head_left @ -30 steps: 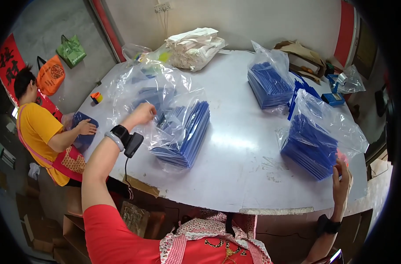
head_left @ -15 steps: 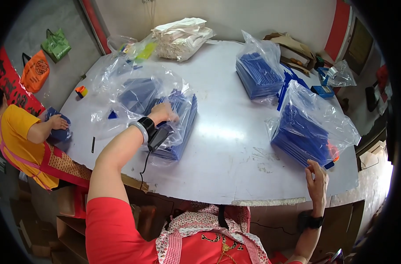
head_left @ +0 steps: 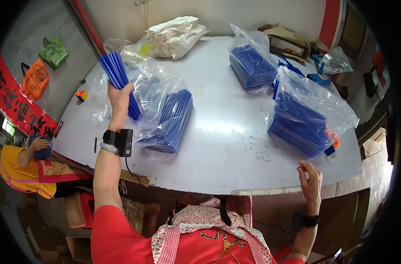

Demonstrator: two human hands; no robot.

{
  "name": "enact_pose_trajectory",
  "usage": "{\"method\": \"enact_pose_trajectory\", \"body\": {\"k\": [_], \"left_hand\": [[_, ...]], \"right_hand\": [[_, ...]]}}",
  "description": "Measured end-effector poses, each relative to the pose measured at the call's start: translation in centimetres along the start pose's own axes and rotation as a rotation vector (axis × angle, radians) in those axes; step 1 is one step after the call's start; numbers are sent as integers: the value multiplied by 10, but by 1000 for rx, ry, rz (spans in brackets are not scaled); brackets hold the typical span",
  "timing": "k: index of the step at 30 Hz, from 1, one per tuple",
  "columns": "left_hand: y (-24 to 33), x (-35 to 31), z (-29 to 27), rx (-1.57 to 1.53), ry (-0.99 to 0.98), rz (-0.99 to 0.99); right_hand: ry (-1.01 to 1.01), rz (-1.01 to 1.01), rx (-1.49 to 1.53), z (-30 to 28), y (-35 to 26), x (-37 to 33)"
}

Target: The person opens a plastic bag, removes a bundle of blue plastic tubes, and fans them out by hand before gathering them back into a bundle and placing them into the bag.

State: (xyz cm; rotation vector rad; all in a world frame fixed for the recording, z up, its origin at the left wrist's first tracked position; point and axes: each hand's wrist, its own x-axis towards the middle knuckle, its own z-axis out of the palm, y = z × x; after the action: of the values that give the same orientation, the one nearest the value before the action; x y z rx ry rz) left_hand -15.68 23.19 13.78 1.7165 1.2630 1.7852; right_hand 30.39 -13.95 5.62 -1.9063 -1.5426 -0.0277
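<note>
My left hand [head_left: 120, 100] is raised over the left part of the table, closed around a bundle of long blue plastic strips [head_left: 115, 70]. Beside it lies a clear plastic bag [head_left: 154, 99]. An open clear bag of stacked blue strips [head_left: 172, 121] rests to the right of that hand. At the front right edge, my right hand [head_left: 312, 180] holds nothing, its fingers loosely bent and a little apart. Just beyond it sits another clear bag packed with blue strips [head_left: 297, 127]. A third bagged stack [head_left: 252, 66] stands farther back.
A white bundle in plastic [head_left: 174, 37] and an open cardboard box [head_left: 286, 44] are at the back. An orange tape dispenser [head_left: 334, 137] touches the right bag. A small yellow-orange roll [head_left: 81, 95] lies far left. A co-worker in yellow [head_left: 15, 171] is at the left.
My left hand has moved up and left from the left bag and now holds a bundle of blue strips. My right hand has barely moved. The co-worker has shifted lower in view.
</note>
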Motion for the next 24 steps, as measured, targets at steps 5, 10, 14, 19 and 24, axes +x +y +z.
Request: {"method": "enact_pose_trajectory", "body": {"k": [5,10,14,19,24], "left_hand": [[137,-87,14,-296,-335,-44],[110,-252,55,-594,-1037,-807],[87,-301,61,-627,-1092,-1069],[79,-298,58,-575,-1152,-1247],[78,-299,53,-576,-1086,-1255]], "right_hand": [[-167,148,501,48,-41,-19],[-350,326,1485,125,-118,-21],[-492,585,1654,145,-121,-37],[-502,791,1815,146,-110,-48],[-461,862,1963,157,-105,-53]]}}
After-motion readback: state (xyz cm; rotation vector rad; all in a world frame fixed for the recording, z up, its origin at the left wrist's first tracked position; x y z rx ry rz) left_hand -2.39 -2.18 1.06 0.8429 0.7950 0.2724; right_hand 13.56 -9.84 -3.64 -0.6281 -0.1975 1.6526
